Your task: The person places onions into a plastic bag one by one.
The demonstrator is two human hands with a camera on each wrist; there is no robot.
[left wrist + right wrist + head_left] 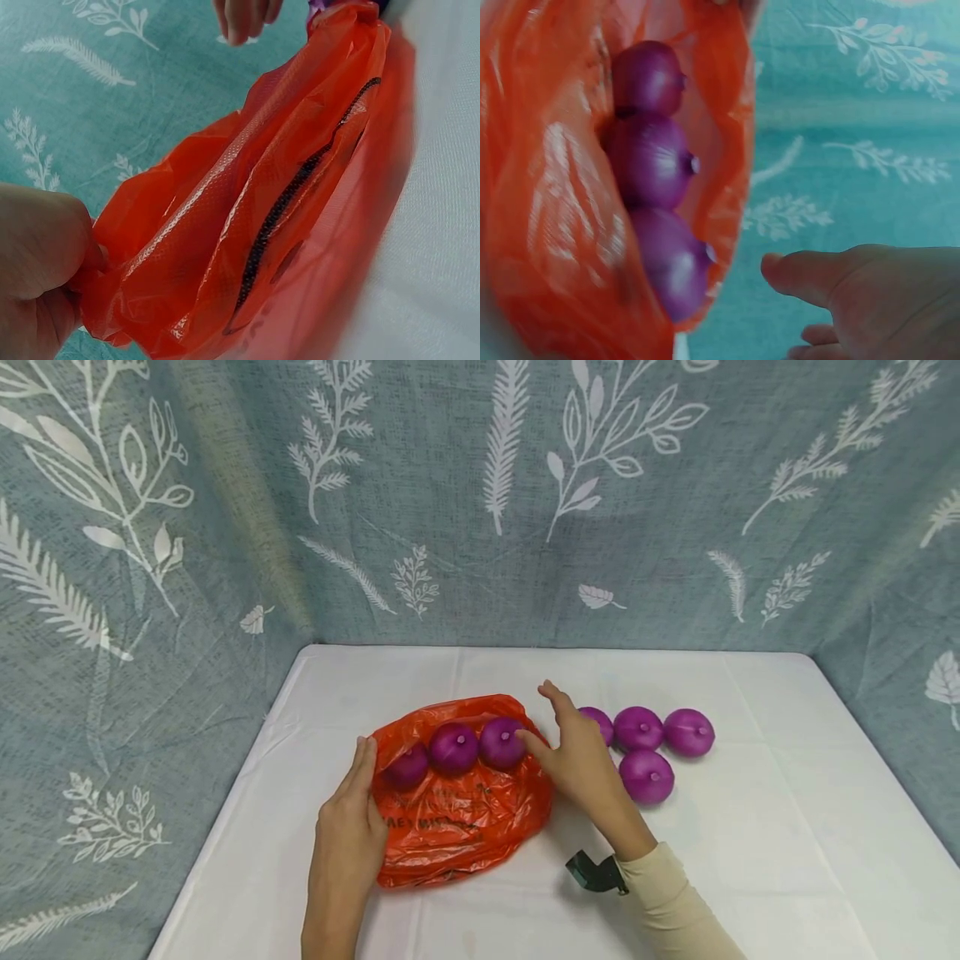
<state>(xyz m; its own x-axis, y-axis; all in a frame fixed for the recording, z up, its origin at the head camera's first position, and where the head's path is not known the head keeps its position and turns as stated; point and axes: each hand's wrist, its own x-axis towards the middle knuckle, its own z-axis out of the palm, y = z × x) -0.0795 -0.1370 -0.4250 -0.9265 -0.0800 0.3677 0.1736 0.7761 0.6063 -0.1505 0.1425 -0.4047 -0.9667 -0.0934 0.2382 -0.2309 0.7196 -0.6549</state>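
Left hand [348,827] pinches the red bag [450,852]; right hand [581,760], spread, partly hides one loose purple onion [602,722].

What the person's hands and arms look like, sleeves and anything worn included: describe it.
The left hand and right hand are bare, with no gloves or rings visible. The right arm has a plain cream sleeve, with a small, dark, angled piece at its cuff. No sleeve shows on the left forearm.
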